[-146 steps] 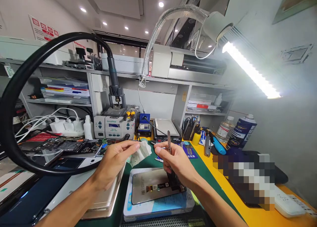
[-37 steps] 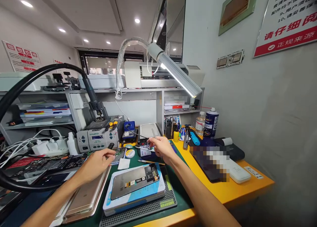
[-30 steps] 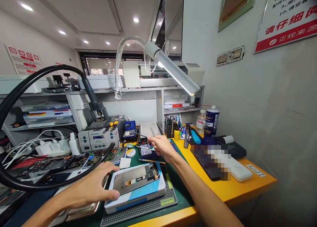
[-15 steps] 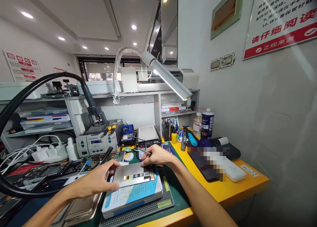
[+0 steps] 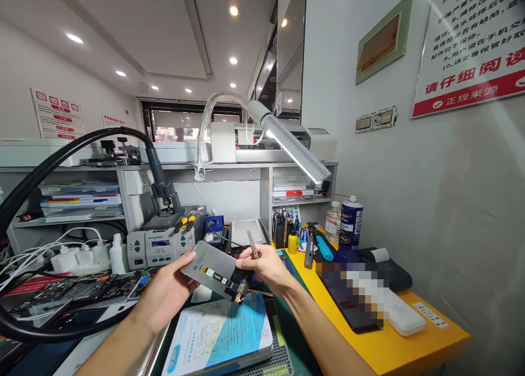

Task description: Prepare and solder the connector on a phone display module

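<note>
Left hand [image 5: 170, 291] grips the screen panel [image 5: 216, 263], right hand [image 5: 266, 268] clasps tweezers [image 5: 252, 245] at its edge; keep the ribbon cable [image 5: 222, 280] between both grips untouched.

The poster [image 5: 471, 59] on the right-hand wall reads 请仔细阅读 in large red characters, with 正规来源 in white beside a tick on the red band below; above, black lines numbered 7 to 10 run partly out of view, among them 配件均不保修. On the left wall, a sign [image 5: 56, 115] carries 回收价格 in white on red squares, its smaller lines illegible. Print also shows on the grey machine [image 5: 161, 247], the blue-and-white box [image 5: 221, 332], the spray can [image 5: 351, 220], the clear bottle [image 5: 333, 221] and the phone screen [image 5: 213, 272], all too small to read surely.
</note>
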Demonstrator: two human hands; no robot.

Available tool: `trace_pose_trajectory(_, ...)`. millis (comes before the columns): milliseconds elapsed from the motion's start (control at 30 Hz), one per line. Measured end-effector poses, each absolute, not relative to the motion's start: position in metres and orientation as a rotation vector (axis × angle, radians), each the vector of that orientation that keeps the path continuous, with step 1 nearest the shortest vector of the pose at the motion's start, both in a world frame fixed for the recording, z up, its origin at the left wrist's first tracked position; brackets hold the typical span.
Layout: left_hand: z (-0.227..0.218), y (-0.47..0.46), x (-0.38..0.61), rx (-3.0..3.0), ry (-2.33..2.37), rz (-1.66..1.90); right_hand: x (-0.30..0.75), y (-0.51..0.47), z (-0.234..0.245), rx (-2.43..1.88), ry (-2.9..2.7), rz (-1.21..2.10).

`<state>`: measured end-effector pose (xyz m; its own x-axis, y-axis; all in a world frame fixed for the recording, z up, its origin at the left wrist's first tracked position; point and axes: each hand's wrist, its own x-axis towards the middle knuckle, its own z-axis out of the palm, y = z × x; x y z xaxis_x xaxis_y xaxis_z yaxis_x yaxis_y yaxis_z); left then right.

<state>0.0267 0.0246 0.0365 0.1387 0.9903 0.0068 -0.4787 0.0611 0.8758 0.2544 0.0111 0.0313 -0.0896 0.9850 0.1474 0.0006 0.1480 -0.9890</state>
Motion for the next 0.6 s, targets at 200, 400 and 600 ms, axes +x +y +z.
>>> trace_pose_trajectory(200, 0.035, 0.037, 0.036, 0.916, 0.815, 1.213, 0.246, 0.005, 0.031, -1.047, -1.397, 1.381)
trace_pose_trajectory(400, 0.028, 0.028, 0.031, 1.026, 0.805, 1.154, 0.247, 0.01, 0.035, -0.973, -1.007, 1.483)
trace_pose_trajectory(600, 0.02, 0.018, 0.028, 1.291, 0.869, 1.141, 0.242, 0.016, 0.024, -0.946, -0.877, 1.411)
